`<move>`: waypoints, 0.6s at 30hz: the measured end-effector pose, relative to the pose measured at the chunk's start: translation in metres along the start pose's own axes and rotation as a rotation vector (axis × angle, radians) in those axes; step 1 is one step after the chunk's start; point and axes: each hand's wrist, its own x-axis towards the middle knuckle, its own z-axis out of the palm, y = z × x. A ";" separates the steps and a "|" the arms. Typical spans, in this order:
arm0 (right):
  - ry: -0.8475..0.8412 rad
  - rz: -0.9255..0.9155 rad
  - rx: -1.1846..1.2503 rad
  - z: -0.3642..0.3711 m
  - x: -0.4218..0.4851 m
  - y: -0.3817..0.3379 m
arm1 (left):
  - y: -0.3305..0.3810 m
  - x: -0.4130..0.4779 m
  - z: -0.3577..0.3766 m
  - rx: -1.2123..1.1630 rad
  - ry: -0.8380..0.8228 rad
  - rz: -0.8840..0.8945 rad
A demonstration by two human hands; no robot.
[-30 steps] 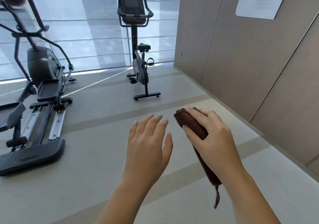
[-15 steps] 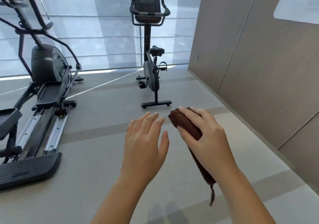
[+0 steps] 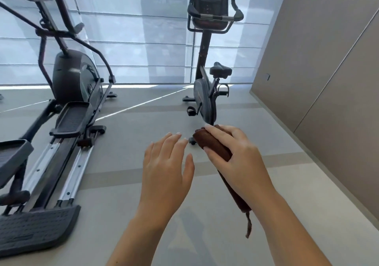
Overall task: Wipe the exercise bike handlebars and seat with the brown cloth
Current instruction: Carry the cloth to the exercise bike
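Your right hand (image 3: 235, 159) grips the brown cloth (image 3: 213, 144), a soft rolled bundle with a loose tail hanging. Your left hand (image 3: 166, 167) hovers beside it, fingers straight, holding nothing. Hold the roll firm on approach. The exercise bike (image 3: 205, 93) stands well apart at the far edge of the floor (image 3: 127, 163), with a padded seat (image 3: 220, 70) and smooth tubular handlebars (image 3: 213, 16).
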 end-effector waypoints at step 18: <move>0.136 0.015 0.108 0.138 0.342 0.105 | -0.179 0.285 0.161 0.085 -0.026 0.089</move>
